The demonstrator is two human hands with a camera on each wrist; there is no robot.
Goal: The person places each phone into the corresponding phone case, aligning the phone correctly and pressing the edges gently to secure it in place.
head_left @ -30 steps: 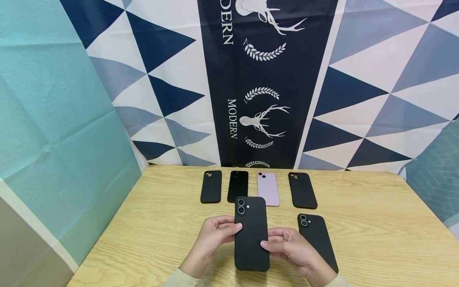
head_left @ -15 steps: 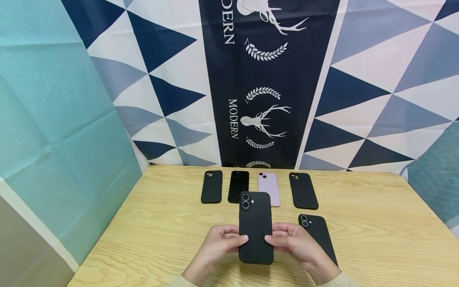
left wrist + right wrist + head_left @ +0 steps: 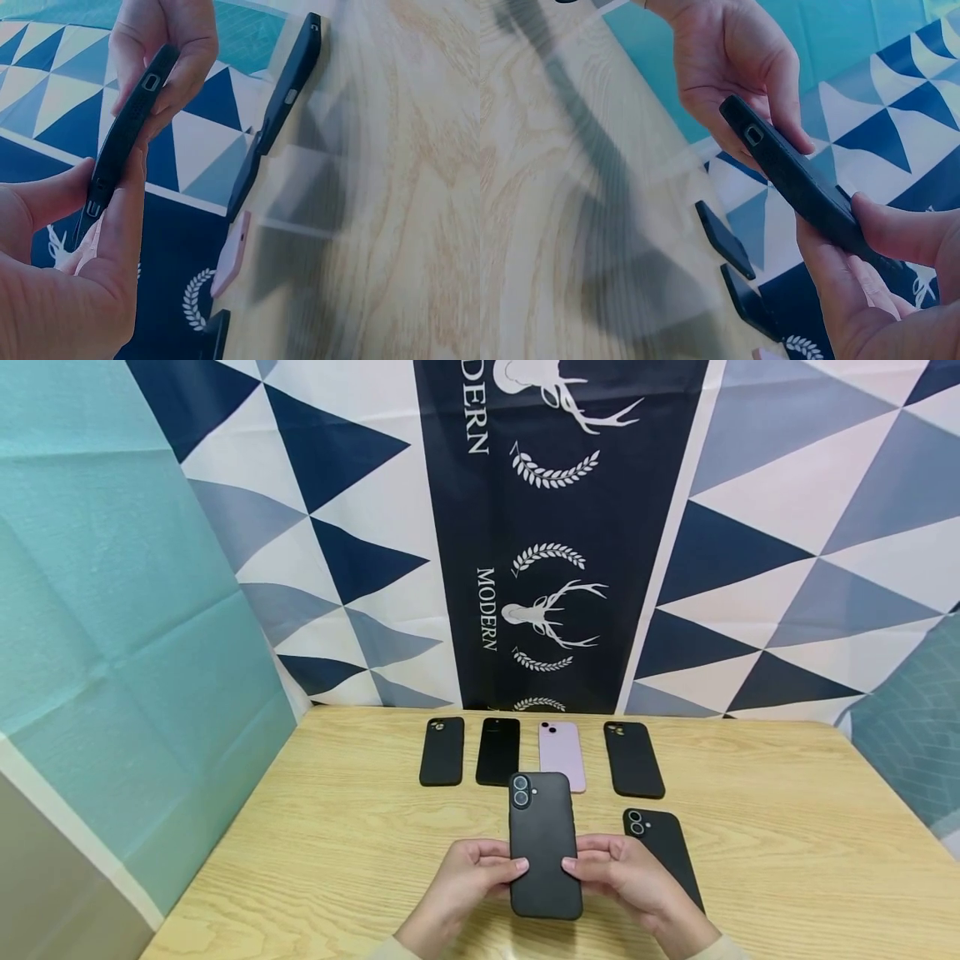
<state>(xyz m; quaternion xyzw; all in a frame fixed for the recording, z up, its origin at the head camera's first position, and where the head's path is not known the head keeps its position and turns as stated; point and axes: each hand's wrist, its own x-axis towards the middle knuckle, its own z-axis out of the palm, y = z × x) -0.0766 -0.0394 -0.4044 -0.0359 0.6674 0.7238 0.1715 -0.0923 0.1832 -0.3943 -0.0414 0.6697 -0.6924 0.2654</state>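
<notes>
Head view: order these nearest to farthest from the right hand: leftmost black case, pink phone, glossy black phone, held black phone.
From the right hand:
1. held black phone, gripped at its right edge
2. pink phone, just beyond the held black phone
3. glossy black phone, left of the pink phone
4. leftmost black case, left of the glossy black phone

From my end, I am watching two bare hands, the left hand (image 3: 474, 878) and the right hand (image 3: 619, 877), whose slim fingers (image 3: 60, 193) are ending in short, rounded nails (image 3: 522, 864). At the bottom edge of the head frame, a pale cream left sleeve (image 3: 393, 951) and matching right sleeve (image 3: 720, 949) are showing.
</notes>
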